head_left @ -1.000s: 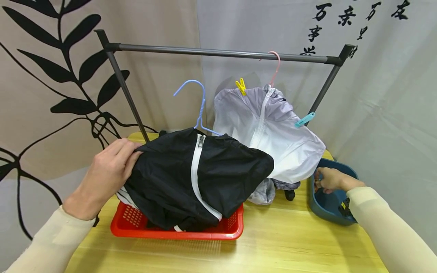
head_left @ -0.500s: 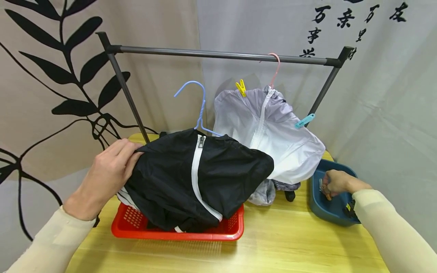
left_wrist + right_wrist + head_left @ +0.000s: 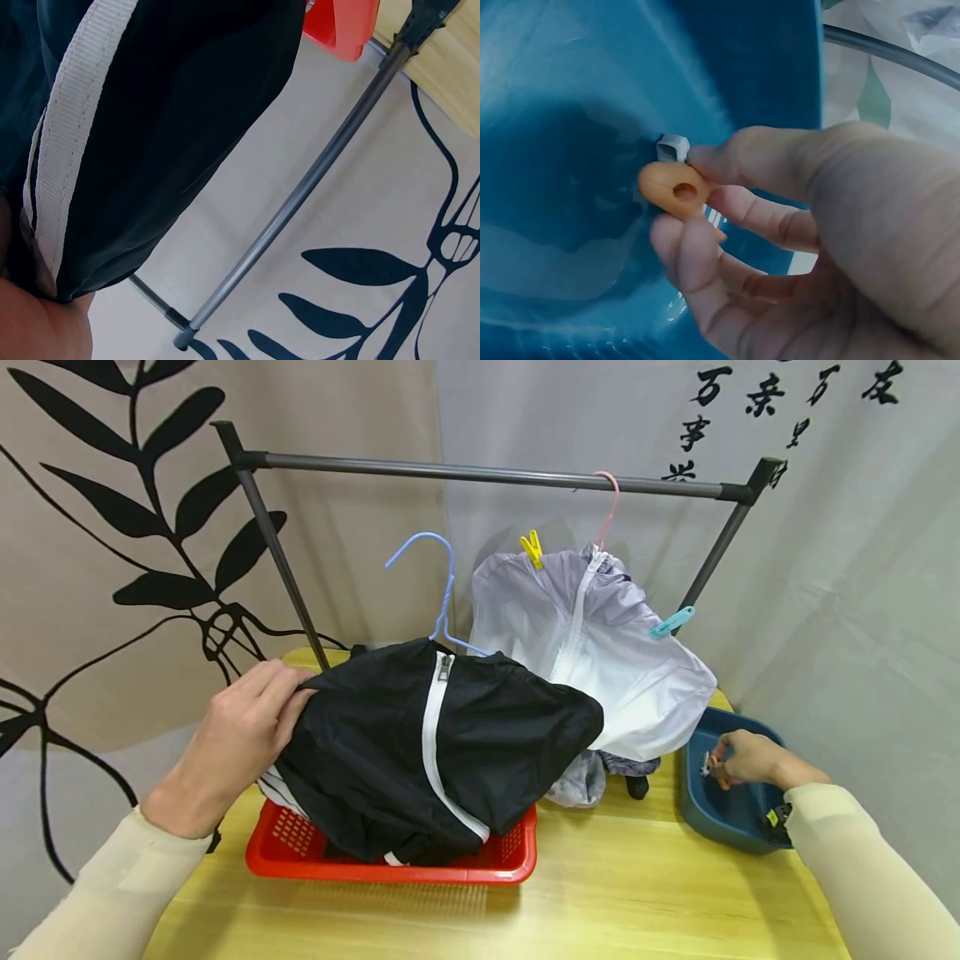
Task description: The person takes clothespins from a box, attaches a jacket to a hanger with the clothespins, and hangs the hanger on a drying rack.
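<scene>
My left hand (image 3: 251, 727) pinches the shoulder edge of a black jacket (image 3: 375, 735) with a white zip. A blue hanger (image 3: 442, 602) stands up from the jacket's neck. The jacket lies over a red plastic basket (image 3: 390, 872), covering most of it. Low inside the blue tub (image 3: 712, 831), my right hand (image 3: 757, 758) holds an orange clothespin (image 3: 664, 184) between thumb and fingers. A pale grey-white clip end (image 3: 673, 148) shows right beside it at the thumb tip. In the left wrist view the jacket's white-trimmed edge (image 3: 79, 112) fills the left side.
A grey-white jacket (image 3: 600, 668) hangs by a pink hanger (image 3: 613, 506) from the dark rail (image 3: 465, 472). A yellow clothespin (image 3: 532, 550) and a light blue one (image 3: 672, 622) are clipped to it. The wooden table (image 3: 615, 877) runs underneath.
My right hand has shifted slightly right inside the tub, away from its left wall, and the orange clothespin now shows in its fingers. My left hand keeps its hold on the black jacket.
</scene>
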A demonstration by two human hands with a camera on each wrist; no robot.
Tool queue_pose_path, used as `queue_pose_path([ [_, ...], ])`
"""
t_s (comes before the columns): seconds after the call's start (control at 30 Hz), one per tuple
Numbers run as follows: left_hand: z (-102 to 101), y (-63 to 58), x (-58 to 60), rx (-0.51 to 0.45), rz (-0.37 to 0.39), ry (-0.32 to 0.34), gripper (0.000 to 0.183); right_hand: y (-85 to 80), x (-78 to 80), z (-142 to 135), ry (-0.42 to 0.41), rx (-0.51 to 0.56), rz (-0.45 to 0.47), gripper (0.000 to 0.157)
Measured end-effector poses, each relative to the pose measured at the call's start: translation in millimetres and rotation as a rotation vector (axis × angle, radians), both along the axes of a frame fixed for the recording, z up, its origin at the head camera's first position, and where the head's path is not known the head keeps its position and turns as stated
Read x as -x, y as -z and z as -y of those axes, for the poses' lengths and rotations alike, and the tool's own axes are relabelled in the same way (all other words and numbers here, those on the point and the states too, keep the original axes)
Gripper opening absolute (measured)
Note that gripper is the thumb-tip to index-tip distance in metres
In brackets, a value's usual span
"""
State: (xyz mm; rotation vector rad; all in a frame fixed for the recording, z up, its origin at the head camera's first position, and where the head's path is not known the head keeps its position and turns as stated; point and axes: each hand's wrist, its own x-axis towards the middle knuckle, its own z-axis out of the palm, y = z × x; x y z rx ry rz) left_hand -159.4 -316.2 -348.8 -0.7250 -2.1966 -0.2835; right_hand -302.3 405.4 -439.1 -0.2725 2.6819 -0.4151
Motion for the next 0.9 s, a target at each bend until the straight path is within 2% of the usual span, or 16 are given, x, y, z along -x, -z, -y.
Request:
queue_pose_path([
  [0.13,0,1.5,-0.7,0.001,0.003,-0.003,0.027,-2.1,-5.0,0,-0.006,0.005,-0.054,0.009],
  [0.23,0,2.7,-0.7,0.003,0.004,-0.006,0.03,-2.7,-8.7,0,-0.002,0.009,-0.087,0.013],
  [0.5,0,4.8,1.5,-0.007,-0.002,-0.001,0.04,-4.0,-12.9,-2,0.018,0.027,-0.11,0.014],
  [0.6,0,6.0,2.7,-0.013,-0.001,0.004,0.041,-4.9,-14.7,-3,0.032,0.032,-0.119,0.022],
  [0.77,0,7.6,4.8,-0.01,0.002,0.012,0.04,-7.8,-18.9,-4,0.057,0.045,-0.187,0.043],
  [0.9,-1,8.0,7.2,-0.019,0.003,0.024,0.038,-15.0,-23.2,-5,0.107,0.065,-0.233,0.055],
])
